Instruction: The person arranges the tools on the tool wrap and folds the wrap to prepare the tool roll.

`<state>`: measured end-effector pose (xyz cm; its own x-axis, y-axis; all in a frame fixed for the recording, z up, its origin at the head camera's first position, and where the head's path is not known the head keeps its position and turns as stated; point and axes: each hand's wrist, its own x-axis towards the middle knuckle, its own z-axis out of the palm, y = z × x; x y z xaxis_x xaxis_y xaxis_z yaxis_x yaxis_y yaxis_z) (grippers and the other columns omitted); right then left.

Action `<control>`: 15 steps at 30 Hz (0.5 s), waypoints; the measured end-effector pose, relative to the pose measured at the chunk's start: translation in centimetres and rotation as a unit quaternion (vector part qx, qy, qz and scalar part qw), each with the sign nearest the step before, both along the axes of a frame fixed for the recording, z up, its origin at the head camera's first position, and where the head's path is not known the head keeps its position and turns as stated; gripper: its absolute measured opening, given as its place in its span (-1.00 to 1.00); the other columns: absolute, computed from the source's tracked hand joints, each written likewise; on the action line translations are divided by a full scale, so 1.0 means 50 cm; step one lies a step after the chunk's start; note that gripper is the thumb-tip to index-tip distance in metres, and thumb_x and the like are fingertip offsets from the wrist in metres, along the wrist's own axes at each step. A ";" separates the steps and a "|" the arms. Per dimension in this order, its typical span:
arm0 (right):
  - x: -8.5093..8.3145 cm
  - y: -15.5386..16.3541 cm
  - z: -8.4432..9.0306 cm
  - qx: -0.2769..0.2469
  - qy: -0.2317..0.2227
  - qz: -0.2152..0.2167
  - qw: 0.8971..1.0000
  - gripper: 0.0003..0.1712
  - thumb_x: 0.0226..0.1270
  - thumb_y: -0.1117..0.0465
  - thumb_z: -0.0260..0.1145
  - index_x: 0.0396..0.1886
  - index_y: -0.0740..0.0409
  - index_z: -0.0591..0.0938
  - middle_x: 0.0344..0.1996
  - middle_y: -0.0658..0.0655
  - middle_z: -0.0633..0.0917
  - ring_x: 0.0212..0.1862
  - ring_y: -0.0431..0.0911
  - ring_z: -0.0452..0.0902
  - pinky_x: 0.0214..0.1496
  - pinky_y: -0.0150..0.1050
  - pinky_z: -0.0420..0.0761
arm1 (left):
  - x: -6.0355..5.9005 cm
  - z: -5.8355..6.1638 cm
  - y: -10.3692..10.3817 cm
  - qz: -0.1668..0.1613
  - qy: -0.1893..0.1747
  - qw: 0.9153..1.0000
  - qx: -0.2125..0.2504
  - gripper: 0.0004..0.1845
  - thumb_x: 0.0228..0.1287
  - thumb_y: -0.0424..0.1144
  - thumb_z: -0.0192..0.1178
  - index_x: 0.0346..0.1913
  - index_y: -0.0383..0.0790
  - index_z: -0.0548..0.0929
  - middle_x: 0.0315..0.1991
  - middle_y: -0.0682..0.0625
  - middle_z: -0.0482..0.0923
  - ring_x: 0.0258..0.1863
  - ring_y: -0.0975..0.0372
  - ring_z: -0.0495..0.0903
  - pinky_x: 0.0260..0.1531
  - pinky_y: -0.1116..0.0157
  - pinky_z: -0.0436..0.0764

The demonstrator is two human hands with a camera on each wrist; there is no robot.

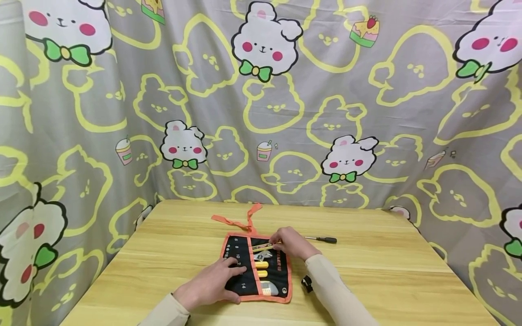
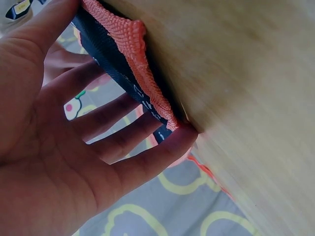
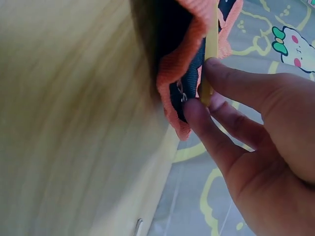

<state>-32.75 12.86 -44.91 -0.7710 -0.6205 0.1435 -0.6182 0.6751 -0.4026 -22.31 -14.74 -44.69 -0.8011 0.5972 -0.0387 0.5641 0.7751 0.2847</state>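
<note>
An unrolled black tool pouch [image 1: 256, 269] with orange trim lies on the wooden bench [image 1: 367, 271], holding yellow-handled tools. The left hand [image 1: 212, 285] presses it flat, fingers straight; the right hand [image 1: 291, 242] pinches a yellow tool [image 1: 263, 246] at its top pocket.

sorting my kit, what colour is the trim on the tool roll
Orange edging on a black tool roll; clearest in the head view.
</note>
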 end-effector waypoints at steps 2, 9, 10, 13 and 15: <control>0.000 -0.001 -0.001 0.003 -0.001 -0.003 1.000 -0.84 0.38 0.34 0.39 -0.11 0.15 0.82 -0.18 0.09 0.83 -0.16 -0.10 0.74 -0.14 -0.24 0.72 | 0.000 0.000 0.001 0.000 0.000 1.000 0.000 -0.19 0.08 0.27 0.45 0.38 0.01 0.59 0.34 -0.17 0.47 0.25 -0.06 0.52 0.18 -0.05 0.59; 0.000 -0.007 -0.002 0.004 0.001 -0.013 1.000 -0.83 0.36 0.33 0.42 -0.10 0.15 0.83 -0.19 0.09 0.83 -0.15 -0.08 0.75 -0.13 -0.23 0.73 | 0.001 0.000 0.001 0.001 0.003 1.000 -0.002 -0.19 0.08 0.27 0.45 0.38 0.00 0.59 0.34 -0.18 0.47 0.25 -0.06 0.53 0.19 -0.06 0.59; 0.000 -0.009 -0.002 0.004 0.002 -0.013 1.000 -0.84 0.36 0.33 0.42 -0.11 0.15 0.83 -0.19 0.09 0.83 -0.15 -0.09 0.75 -0.13 -0.23 0.73 | 0.001 0.000 0.001 0.001 0.003 1.000 -0.003 -0.19 0.07 0.27 0.45 0.38 0.00 0.59 0.34 -0.18 0.47 0.25 -0.07 0.52 0.19 -0.06 0.58; 0.000 -0.014 -0.002 0.003 0.005 -0.011 1.000 -0.85 0.36 0.34 0.42 -0.13 0.16 0.83 -0.21 0.09 0.83 -0.17 -0.10 0.75 -0.14 -0.25 0.73 | 0.001 -0.001 0.000 0.003 0.002 1.000 -0.004 -0.18 0.07 0.27 0.45 0.38 0.00 0.59 0.34 -0.19 0.47 0.26 -0.08 0.52 0.19 -0.06 0.58; 0.000 -0.017 -0.003 0.002 0.009 -0.011 1.000 -0.85 0.36 0.34 0.42 -0.14 0.16 0.83 -0.22 0.08 0.83 -0.19 -0.12 0.74 -0.15 -0.27 0.72 | 0.001 -0.001 0.000 0.002 0.002 1.000 -0.004 -0.18 0.07 0.27 0.45 0.38 0.00 0.59 0.34 -0.19 0.47 0.26 -0.08 0.52 0.19 -0.06 0.58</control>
<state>-32.77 12.03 -45.08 -0.7818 -0.6042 0.1540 -0.6100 0.6903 -0.3891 -22.26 -14.73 -44.76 -0.8043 0.5929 -0.0396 0.5616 0.7802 0.2756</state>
